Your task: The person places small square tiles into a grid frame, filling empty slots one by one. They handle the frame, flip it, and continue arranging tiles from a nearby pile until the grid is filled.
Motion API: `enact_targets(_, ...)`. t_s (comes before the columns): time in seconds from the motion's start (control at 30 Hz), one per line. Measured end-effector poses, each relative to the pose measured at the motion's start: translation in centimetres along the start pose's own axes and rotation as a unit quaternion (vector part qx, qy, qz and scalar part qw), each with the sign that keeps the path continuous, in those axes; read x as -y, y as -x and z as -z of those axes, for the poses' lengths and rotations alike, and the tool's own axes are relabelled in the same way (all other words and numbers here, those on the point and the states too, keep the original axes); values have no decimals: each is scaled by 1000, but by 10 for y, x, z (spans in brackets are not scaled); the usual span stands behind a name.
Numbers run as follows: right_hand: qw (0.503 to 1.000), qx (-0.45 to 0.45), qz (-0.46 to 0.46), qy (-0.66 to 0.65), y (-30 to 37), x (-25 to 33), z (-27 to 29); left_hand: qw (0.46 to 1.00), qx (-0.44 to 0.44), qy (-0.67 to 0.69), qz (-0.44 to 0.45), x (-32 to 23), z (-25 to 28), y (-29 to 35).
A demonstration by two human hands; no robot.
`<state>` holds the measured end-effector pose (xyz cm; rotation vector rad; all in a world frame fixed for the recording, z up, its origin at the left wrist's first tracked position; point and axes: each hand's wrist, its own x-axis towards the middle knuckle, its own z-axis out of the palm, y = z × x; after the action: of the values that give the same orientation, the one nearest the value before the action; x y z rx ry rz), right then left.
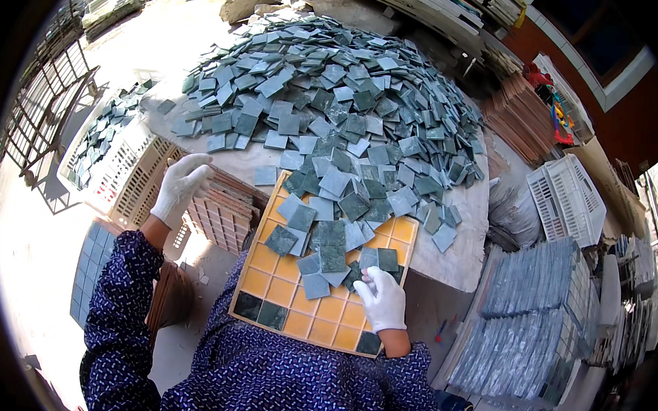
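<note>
Tile (387, 259) | touching right hand (383, 303) fingers (370, 281) | over yellow tray (288, 290)

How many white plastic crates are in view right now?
2: one white crate left of the table beside the left hand, holding tiles; one at right, tilted. Others may be hidden.

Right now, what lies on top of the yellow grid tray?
Loose green tiles lie heaped on the yellow grid tray, and the right hand rests there. The cells under the heap are hidden.

One head-worn fisheye looks steeply down, close over the yellow tray (275, 289); edges probably distorted.
</note>
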<state>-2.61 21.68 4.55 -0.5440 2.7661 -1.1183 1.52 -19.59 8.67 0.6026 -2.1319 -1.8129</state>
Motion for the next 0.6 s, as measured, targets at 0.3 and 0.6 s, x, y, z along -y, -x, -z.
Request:
enact_targets(0.3, 987, 12, -31, 155, -26, 34, -35, 929, 97, -241, -262, 26, -173, 97)
enact_targets(0.6, 976, 157, 99, 114, 77, -22, 20, 834, 160, -460, -258, 48, -190, 138)
